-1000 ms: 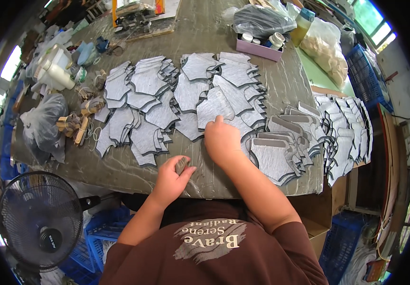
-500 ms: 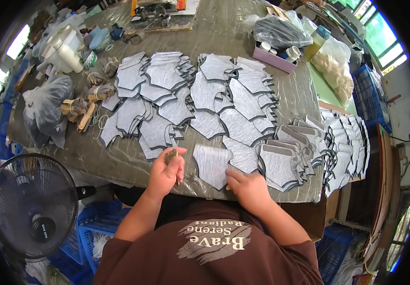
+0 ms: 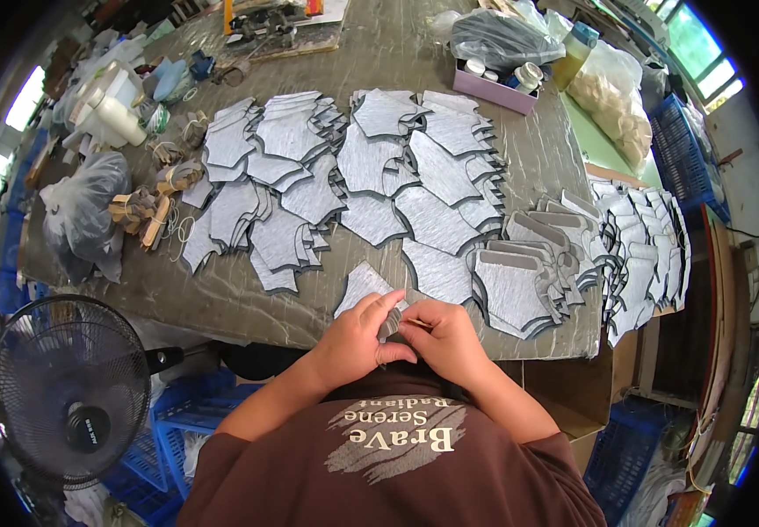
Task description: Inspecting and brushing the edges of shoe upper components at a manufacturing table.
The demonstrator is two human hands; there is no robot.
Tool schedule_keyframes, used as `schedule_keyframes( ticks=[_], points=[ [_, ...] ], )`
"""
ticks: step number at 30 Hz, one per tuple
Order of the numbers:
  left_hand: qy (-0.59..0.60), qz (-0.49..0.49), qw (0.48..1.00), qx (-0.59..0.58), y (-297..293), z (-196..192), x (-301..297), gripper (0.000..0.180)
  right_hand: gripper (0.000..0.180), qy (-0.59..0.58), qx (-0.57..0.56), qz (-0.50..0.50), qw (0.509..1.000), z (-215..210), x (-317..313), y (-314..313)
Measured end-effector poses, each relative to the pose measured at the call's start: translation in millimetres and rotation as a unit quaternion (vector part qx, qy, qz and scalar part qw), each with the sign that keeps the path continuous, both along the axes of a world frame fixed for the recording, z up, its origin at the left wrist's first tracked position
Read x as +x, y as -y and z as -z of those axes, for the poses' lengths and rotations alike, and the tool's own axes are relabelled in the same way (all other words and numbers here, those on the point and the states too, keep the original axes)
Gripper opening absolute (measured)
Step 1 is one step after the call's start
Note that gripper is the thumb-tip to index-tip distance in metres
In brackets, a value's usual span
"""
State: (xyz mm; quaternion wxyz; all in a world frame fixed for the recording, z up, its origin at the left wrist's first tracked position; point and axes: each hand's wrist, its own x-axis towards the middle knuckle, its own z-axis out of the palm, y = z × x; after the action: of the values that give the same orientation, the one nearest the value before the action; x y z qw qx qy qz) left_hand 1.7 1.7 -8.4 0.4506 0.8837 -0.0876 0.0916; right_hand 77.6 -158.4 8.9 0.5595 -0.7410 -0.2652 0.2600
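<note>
At the table's near edge my two hands meet. My left hand (image 3: 353, 341) is closed around a small grey-brown stack of thin pieces (image 3: 390, 326), mostly hidden by the fingers. My right hand (image 3: 446, 341) pinches at the right side of that stack; what lies between its fingertips is too small to make out. Just beyond my left hand lies a single grey cut piece (image 3: 364, 286) with a dark edge, its near part covered by my fingers. Right of it rests another grey cut piece (image 3: 439, 269), at the near end of overlapping rows of similar pieces (image 3: 375, 165).
At right are stacked pieces with brown-grey strips along an edge (image 3: 511, 261) and more piles (image 3: 639, 233). Tied brown bundles (image 3: 138, 211) and a plastic bag (image 3: 88, 206) sit left. A fan (image 3: 72, 391) stands lower left; a lilac box (image 3: 495, 90) is far right.
My left hand has moved right with the small stack, and my right hand has left the grey piece to meet it. That piece now lies turned, partly under my hands. The view has shifted slightly.
</note>
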Motion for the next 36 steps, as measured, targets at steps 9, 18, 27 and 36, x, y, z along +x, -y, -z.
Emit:
schedule_keyframes(
  ticks=[9,18,27,36],
  points=[
    [-0.028,-0.012,0.997,-0.071,4.2,3.0,-2.9,0.080,0.003,-0.176,0.051,0.019,0.983,-3.9,-1.7,-2.9],
    [-0.257,0.007,0.864,-0.432,-0.7,3.3,-10.0,0.084,0.007,-0.319,0.160,0.009,0.934,8.5,2.9,-0.8],
    [-0.068,-0.011,0.993,-0.098,3.3,4.5,-2.2,0.080,0.005,-0.069,0.040,0.039,0.996,4.2,-2.4,-1.5],
    [-0.165,-0.121,0.868,-0.453,7.9,10.2,-1.8,0.026,0.007,-0.373,0.240,0.045,0.895,23.7,-5.9,-6.4]
  ],
)
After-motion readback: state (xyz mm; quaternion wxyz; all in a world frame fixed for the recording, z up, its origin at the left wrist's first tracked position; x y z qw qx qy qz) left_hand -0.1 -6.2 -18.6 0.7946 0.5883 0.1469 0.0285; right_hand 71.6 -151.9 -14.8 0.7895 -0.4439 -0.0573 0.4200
